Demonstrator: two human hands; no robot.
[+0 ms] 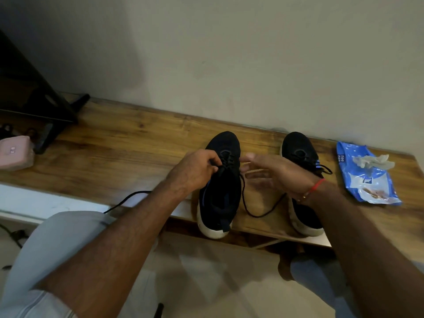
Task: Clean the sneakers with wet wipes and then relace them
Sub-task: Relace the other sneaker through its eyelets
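Observation:
Two black sneakers with white soles stand on a wooden shelf, toes toward the wall. My left hand pinches the black lace at the eyelets of the left sneaker. One lace end trails left across the shelf edge; another part loops right over the wood. My right hand hovers between the shoes with fingers stretched toward the lace, and I cannot tell whether it touches it. The right sneaker is partly hidden by my right wrist, and its lace looks tied.
A blue wet-wipe pack lies at the shelf's right end with a crumpled used wipe on top. A pink case and a dark stand sit at the left. My knees are below the shelf edge.

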